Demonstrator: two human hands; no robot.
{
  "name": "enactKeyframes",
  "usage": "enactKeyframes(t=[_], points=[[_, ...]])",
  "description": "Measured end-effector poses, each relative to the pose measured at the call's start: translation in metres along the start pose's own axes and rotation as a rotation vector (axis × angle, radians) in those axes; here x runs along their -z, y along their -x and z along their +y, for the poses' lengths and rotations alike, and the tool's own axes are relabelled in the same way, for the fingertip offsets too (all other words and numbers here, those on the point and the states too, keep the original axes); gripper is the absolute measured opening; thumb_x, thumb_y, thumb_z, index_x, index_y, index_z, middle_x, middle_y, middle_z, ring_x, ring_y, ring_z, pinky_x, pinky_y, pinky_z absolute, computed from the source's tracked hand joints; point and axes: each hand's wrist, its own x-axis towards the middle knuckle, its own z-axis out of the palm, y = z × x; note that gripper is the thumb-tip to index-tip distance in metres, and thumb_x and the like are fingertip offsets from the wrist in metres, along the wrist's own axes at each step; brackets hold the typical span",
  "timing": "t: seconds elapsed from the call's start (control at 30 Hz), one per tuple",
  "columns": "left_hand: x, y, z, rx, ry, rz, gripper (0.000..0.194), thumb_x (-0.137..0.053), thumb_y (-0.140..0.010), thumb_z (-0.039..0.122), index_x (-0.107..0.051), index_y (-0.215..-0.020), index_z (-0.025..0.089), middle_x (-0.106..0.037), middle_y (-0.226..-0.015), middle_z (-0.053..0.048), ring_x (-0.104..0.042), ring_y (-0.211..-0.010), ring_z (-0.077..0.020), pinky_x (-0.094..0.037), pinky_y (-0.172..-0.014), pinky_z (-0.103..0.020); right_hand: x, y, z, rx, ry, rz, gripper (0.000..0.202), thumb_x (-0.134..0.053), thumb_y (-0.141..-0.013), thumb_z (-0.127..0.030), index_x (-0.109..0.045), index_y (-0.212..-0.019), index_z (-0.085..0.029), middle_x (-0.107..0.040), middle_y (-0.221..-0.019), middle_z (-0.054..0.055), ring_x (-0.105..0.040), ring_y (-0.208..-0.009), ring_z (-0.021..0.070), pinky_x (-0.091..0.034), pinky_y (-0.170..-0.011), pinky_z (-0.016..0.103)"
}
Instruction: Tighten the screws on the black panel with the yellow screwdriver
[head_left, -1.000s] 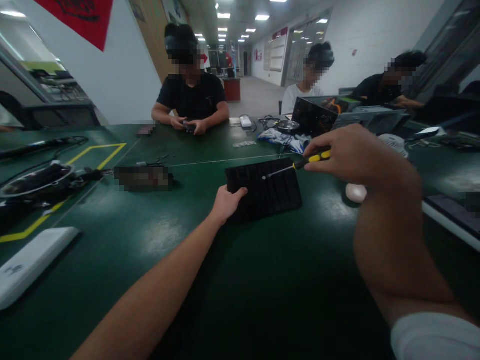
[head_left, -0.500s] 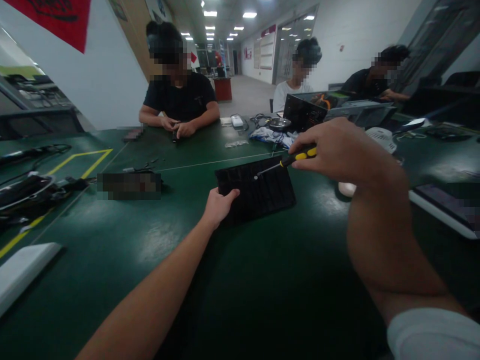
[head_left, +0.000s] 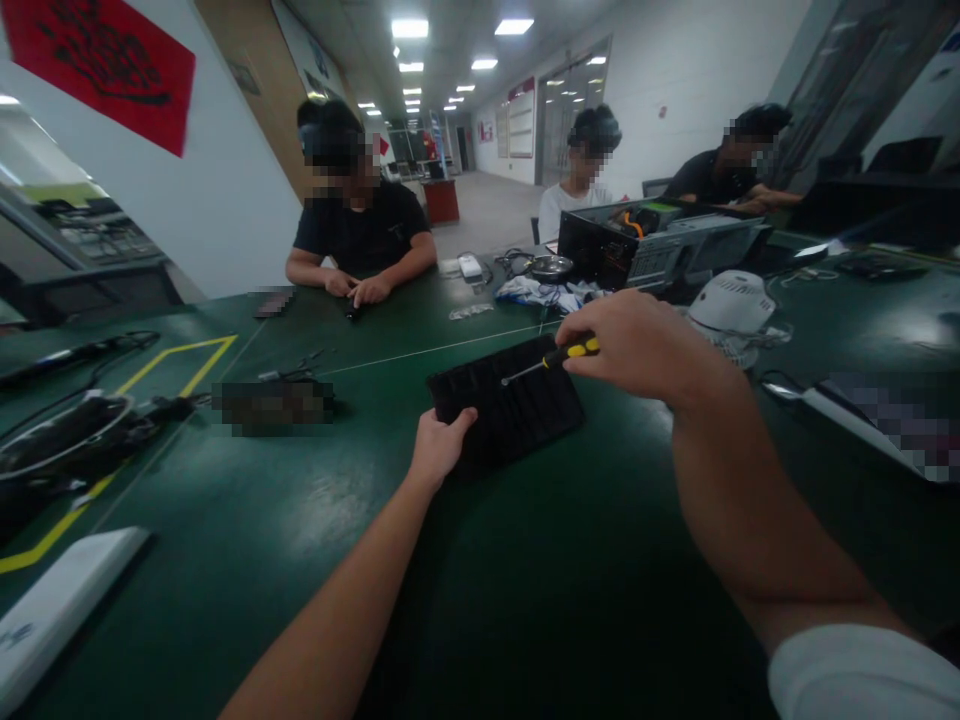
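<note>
With left hand clamped on the black case and right hand closed around the screwdriver, could skid the tip by pressing slantwise.

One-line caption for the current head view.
At a green table, left hand grips a black compartmented tray; right hand holds a yellow-and-black tool over it.

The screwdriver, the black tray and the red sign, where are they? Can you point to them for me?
Screwdriver [head_left: 576, 351], head view: on its yellow and black handle.
Black tray [head_left: 525, 405], head view: near the middle of its top.
Red sign [head_left: 109, 62], head view: the middle of its front.
</note>
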Motion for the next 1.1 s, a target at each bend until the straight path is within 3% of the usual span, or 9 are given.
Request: enactKeyframes(t=[0.2,0.4,0.73,0.9,1.0,1.1], points=[[0.001,0.003,0.002,-0.021,-0.047,0.034,0.027,-0.088,-0.077,0.036,-0.076,-0.090,0.017,-0.083,-0.096,-0.013,-0.080,-0.087,-0.0292,-0.064,-0.078,-0.038,0.001,0.000,-0.007,-0.026,0.026,-0.002,0.031,-0.076,-0.086,-0.031,-0.088,-0.115,-0.029,-0.085,-0.109,0.009,-0.077,-0.103,0.0328,-0.054,-0.085,0.043],[0.000,0.003,0.004,-0.023,-0.031,0.045,0.027,-0.087,-0.076,0.035,-0.075,-0.092,0.016,-0.083,-0.098,-0.013,-0.080,-0.088,-0.0284,-0.065,-0.082,-0.039,0.002,-0.001,-0.014,-0.056,0.070,-0.025,0.028,-0.071,-0.092,-0.040,-0.089,-0.106,-0.024,-0.084,-0.104,0.014,-0.077,-0.103,0.0361,-0.056,-0.087,0.047],[0.007,0.004,0.005,-0.015,-0.029,0.059,0.038,-0.091,-0.071,0.040,-0.075,-0.096,0.016,-0.083,-0.098,-0.014,-0.080,-0.089,-0.0294,-0.066,-0.085,-0.042,-0.003,-0.007,-0.011,-0.115,0.091,-0.183,0.046,-0.050,-0.104,-0.044,-0.085,-0.113,-0.016,-0.082,-0.114,0.023,-0.076,-0.109,0.0404,-0.058,-0.086,0.051],[0.010,0.002,0.000,0.006,-0.041,0.090,0.044,-0.092,-0.068,0.045,-0.074,-0.097,0.017,-0.081,-0.093,-0.010,-0.080,-0.087,-0.0289,-0.066,-0.084,-0.041,-0.005,-0.009,-0.013,-0.116,0.017,-0.239,0.044,-0.046,-0.107,-0.041,-0.082,-0.120,-0.020,-0.082,-0.117,0.020,-0.076,-0.110,0.0379,-0.055,-0.085,0.047],[0.010,0.004,0.001,0.018,-0.053,0.086,0.045,-0.092,-0.069,0.047,-0.074,-0.096,0.016,-0.080,-0.091,-0.010,-0.079,-0.085,-0.0293,-0.066,-0.080,-0.041,0.000,-0.006,-0.008,-0.098,-0.029,-0.258,0.038,-0.052,-0.106,-0.043,-0.081,-0.117,-0.020,-0.082,-0.111,0.015,-0.075,-0.103,0.0328,-0.052,-0.081,0.041],[0.008,0.007,0.003,0.011,-0.040,0.058,0.043,-0.092,-0.069,0.046,-0.075,-0.094,0.015,-0.081,-0.093,-0.012,-0.079,-0.085,-0.0296,-0.065,-0.079,-0.041,0.008,0.000,0.004,-0.058,-0.069,-0.200,0.029,-0.073,-0.092,-0.042,-0.079,-0.112,-0.021,-0.081,-0.102,0.009,-0.073,-0.092,0.0267,-0.049,-0.077,0.036]])
